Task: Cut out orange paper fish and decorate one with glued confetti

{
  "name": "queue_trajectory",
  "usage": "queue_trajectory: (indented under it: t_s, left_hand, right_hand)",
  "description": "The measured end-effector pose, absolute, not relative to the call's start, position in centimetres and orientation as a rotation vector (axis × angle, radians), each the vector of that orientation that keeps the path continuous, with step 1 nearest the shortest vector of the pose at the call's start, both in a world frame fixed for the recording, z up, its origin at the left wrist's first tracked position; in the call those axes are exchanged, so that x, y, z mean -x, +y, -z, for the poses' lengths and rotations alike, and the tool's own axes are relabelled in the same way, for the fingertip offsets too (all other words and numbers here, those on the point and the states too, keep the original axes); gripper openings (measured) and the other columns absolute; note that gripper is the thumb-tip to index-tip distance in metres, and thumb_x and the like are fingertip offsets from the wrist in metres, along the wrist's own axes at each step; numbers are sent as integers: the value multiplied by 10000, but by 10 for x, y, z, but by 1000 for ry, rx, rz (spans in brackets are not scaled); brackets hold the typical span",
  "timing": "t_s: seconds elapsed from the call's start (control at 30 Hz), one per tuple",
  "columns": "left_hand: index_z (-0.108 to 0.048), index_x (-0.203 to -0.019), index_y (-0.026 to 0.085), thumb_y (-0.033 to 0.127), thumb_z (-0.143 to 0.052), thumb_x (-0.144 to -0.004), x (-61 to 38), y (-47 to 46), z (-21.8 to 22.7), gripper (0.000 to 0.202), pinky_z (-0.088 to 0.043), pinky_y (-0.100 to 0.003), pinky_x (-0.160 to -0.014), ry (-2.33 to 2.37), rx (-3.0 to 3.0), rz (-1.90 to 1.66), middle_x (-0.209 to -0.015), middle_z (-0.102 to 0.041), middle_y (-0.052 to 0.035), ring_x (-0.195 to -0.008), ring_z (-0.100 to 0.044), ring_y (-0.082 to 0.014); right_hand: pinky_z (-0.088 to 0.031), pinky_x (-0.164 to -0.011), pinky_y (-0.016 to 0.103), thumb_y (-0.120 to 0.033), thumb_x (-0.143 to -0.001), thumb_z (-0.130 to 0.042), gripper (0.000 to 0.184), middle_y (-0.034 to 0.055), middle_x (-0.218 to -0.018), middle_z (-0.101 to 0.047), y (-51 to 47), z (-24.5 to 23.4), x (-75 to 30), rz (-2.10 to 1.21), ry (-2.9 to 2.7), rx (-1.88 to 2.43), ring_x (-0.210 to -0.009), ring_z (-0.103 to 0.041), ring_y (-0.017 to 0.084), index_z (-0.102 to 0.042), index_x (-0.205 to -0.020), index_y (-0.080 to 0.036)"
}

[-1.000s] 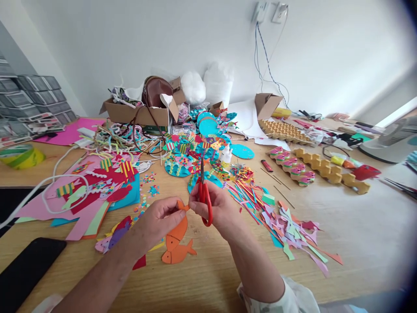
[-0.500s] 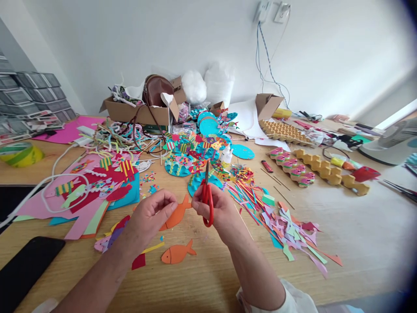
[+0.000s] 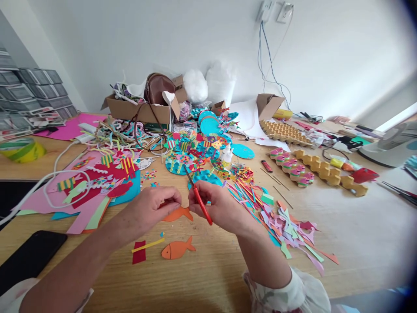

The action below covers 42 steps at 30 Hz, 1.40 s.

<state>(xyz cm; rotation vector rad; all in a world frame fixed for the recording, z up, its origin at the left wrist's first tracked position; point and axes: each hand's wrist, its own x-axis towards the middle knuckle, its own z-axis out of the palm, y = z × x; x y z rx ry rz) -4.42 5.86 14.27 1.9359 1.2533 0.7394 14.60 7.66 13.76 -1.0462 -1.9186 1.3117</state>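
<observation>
Red-handled scissors (image 3: 202, 203) are in my right hand (image 3: 215, 206), their dark blades pointing up and away to the left. Close beside it, my left hand (image 3: 161, 204) is closed in a pinch; whatever its fingertips hold is too small or hidden to make out. An orange paper fish (image 3: 182, 213) shows just beneath both hands, part of its body covered by the left one. I cannot tell whether it is touched. Nearer me lies another orange paper fish (image 3: 177, 249) with a drawn eye and gill line. Left of it, a yellow paper strip (image 3: 153, 244) crosses a dark red paper piece (image 3: 139, 256).
Paper scraps (image 3: 286, 221) spread to the right. Beyond my hands stand a white glue bottle (image 3: 226, 154) and decorated turquoise pieces (image 3: 177, 165). Colored sheets (image 3: 94, 191) and a black phone (image 3: 35, 252) lie left. Egg-carton strips (image 3: 329, 169) lie at right.
The scissors have tipped over to the left in my right hand. Both hands have shifted slightly, and my left forearm now covers the purple and yellow paper pieces. The yellow strip now lies across the red piece.
</observation>
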Motion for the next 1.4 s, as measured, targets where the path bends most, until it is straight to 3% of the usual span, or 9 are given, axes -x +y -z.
queue_trajectory:
  t_s: [0.13,0.2,0.27,0.4,0.47,0.63,1.0,1.4]
  left_hand:
    - [-587,-1034,257,326,-592,-764,50,57,-134,279,-433,-238,-694,1280,-1680,-1151,-915,-623,-12,-853,-563,-180]
    - [-538,-1068,262,360,-570,-794,47,53,-125,293,-423,-257,-801,1236,-1437,-1449,-955,-590,-12,-929,-539,-174]
    - [-531,-1008,250,405,-573,-787,39,48,-114,274,-433,-274,-811,1136,-1115,-1619,-903,-561,2,-875,-536,-159]
    - [-577,-928,210,470,-505,-819,16,39,-97,291,-462,-339,-795,945,-869,-1330,-879,-594,-29,-847,-554,-183]
    - [-597,-874,207,413,-521,-824,9,38,-95,226,-447,-330,-817,909,-957,-1278,-883,-604,-29,-877,-547,-185]
    - [-615,-807,200,256,-587,-767,13,44,-94,75,-432,-265,-740,1115,-1124,-1335,-738,-597,14,-758,-549,-152]
    - [-588,-744,187,255,-558,-766,21,48,-105,78,-416,-243,-698,1116,-1251,-1272,-728,-576,16,-748,-526,-147]
    - [-597,-731,189,278,-550,-761,25,51,-107,105,-433,-227,-664,1159,-1301,-1241,-713,-578,19,-708,-534,-134]
  right_hand:
    - [-337,-486,205,-226,-662,-650,147,-56,-619,-486,76,-131,-142,-1408,-1530,1024,-544,-422,87,-513,-698,-188]
    - [-341,-484,210,-253,-640,-679,191,-51,-633,-509,74,-125,-139,-1387,-1309,1013,-532,-424,87,-510,-708,-196]
    - [-349,-492,218,-255,-632,-688,200,-44,-641,-530,71,-120,-134,-1334,-1160,1006,-532,-435,93,-517,-722,-202]
    - [-381,-521,233,-266,-647,-682,188,-36,-653,-550,63,-110,-118,-1287,-1027,963,-547,-462,103,-526,-736,-209]
    - [-399,-534,240,-279,-643,-689,203,-35,-653,-552,60,-106,-111,-1313,-1020,930,-551,-480,108,-518,-729,-212]
    - [-369,-482,224,-310,-643,-702,228,-25,-657,-551,57,-99,-103,-1392,-1031,922,-543,-463,107,-515,-726,-208]
    - [-333,-486,213,-235,-628,-695,193,-46,-642,-514,56,-96,-104,-1459,-1057,893,-545,-422,97,-521,-706,-211]
    - [-333,-519,220,-347,-695,-644,228,-40,-651,-480,53,-108,-113,-1402,-1285,997,-571,-419,100,-481,-731,-190]
